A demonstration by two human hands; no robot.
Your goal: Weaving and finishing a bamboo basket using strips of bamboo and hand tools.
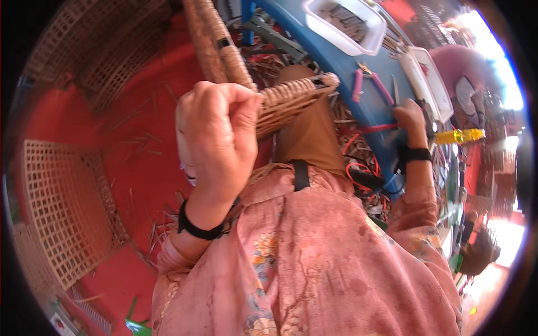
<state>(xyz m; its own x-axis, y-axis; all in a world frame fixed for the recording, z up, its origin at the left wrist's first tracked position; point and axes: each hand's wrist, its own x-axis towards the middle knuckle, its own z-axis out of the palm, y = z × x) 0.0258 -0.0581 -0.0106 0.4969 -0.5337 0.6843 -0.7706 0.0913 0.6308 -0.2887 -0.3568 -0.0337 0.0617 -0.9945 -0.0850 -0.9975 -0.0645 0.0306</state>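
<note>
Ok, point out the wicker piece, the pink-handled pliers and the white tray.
wicker piece (291, 98), head view, woven end by the left hand.
pink-handled pliers (370, 81), head view, handles.
white tray (367, 39), head view, near rim.

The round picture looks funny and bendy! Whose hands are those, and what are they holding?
A small camera sits on a person's head and looks down, so you see their own hands. Its wide lens bends straight lines. The left hand is closed around a woven wicker piece. The right hand reaches to the blue table, beside pink-handled pliers; whether it grips anything is unclear. White trays sit on the table. Woven lattice panels lie on the red floor.
</note>
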